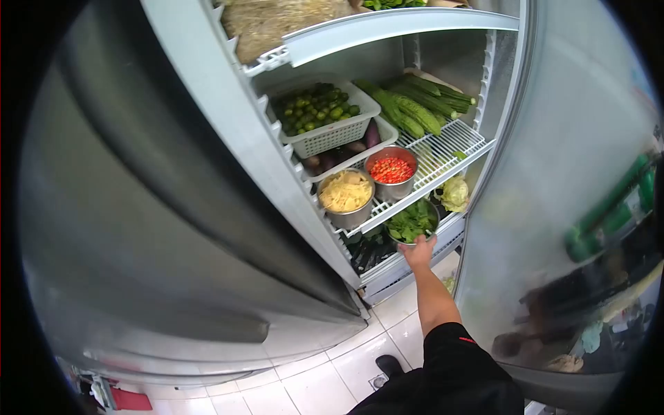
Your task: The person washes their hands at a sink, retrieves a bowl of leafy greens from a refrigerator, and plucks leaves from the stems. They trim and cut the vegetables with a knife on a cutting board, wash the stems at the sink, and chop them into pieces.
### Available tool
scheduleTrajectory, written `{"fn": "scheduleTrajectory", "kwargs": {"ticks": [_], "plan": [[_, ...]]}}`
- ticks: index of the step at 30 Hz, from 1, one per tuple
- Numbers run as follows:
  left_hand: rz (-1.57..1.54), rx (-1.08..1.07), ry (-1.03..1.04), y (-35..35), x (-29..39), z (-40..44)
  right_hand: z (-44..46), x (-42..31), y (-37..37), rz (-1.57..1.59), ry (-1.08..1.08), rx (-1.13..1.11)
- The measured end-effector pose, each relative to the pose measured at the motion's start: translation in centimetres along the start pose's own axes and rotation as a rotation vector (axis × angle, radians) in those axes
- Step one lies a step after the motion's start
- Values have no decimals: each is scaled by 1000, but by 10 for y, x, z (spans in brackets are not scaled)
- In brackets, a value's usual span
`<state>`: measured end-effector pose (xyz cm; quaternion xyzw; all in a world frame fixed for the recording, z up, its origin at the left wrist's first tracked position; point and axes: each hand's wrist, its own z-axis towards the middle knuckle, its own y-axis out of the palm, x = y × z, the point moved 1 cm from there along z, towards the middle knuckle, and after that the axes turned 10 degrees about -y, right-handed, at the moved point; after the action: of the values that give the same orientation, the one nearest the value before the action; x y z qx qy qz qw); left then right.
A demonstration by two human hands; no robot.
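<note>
My right hand [418, 251] reaches low into the open fridge, its fingers closed on the near rim of a metal bowl of green leaves [412, 220] at the bottom level. On the wire shelf just above stand a metal pot of red chopped chillies [392, 170] and a metal pot of pale yellow slices [345, 192]. Beside the bowl, to the right, lies a pale green cabbage [454, 194]. Dark green vegetables [372, 250] are at the bottom left. My left hand does not show.
A white basket of small green limes [318, 111] sits over a tray with purple eggplants [372, 134]. Long green gourds [415, 111] lie at the shelf's back right. The glass door [512, 228] stands open on the right; a steel door [159, 207] fills the left.
</note>
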<state>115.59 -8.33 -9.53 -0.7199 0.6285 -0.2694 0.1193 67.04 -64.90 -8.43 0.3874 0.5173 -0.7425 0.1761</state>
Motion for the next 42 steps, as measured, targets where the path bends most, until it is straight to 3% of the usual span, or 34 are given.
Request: {"fn": "scheduleTrajectory", "kwargs": {"ticks": [1, 2, 3, 6, 7, 8, 9, 10, 11, 12, 13, 14, 16, 21, 26, 28, 30, 34, 35, 38, 42], "plan": [[9, 1, 5, -1, -9, -1, -15, -2, -5, 40, 36, -11], [11, 7, 8, -2, -22, -4, -27, 35, 17, 405, 69, 113], [17, 14, 10, -2, -39, -7, -41, 47, 25, 437, 45, 123], [80, 37, 20, 6, -118, -16, -107, 59, -4, 85, -61, 37], [154, 42, 42, 14, -154, -19, -130, 45, -29, -7, 82, -136], [243, 37, 83, 28, -191, -18, -162, 60, -38, -90, -49, -86], [285, 51, 141, 51, -229, -13, -183, 49, -51, 6, -136, -216], [289, 10, 126, 66, -250, -9, -211, 75, -45, -136, -326, -114], [179, 173, 218, 81, -264, -17, -237, 73, -53, -310, -528, -157], [44, 131, 129, 63, -247, -69, -261, 72, -54, -337, -535, -291], [-7, 163, 149, 60, -265, -83, -244, 168, 11, 338, -718, -404], [-73, 156, 105, 59, -286, -95, -292, 134, -20, -36, -779, -517], [-212, 192, 59, 55, -330, -130, -372, 85, -26, -153, -907, -781], [-614, 407, -159, 74, -472, -213, -550, -38, -10, -101, -1258, -1273], [-910, 662, -438, 127, -567, -318, -742, -170, 9, 226, -1636, -1546], [-1016, 686, -548, 154, -576, -346, -830, -224, -1, 520, -1800, -1571], [-1123, 766, -650, 176, -576, -354, -914, -279, -31, 677, -1750, -1771], [-1219, 701, -702, 200, -555, -344, -1064, -363, -124, 865, -1681, -2003], [-1258, 697, -685, 199, -555, -340, -1096, -379, -140, 1002, -1801, -1952], [-1367, 630, -627, 178, -537, -342, -1180, -406, -184, 1037, -1856, -2000], [-1345, 675, -722, 140, -535, -352, -1271, -412, -216, 1061, -1815, -2154]]}}
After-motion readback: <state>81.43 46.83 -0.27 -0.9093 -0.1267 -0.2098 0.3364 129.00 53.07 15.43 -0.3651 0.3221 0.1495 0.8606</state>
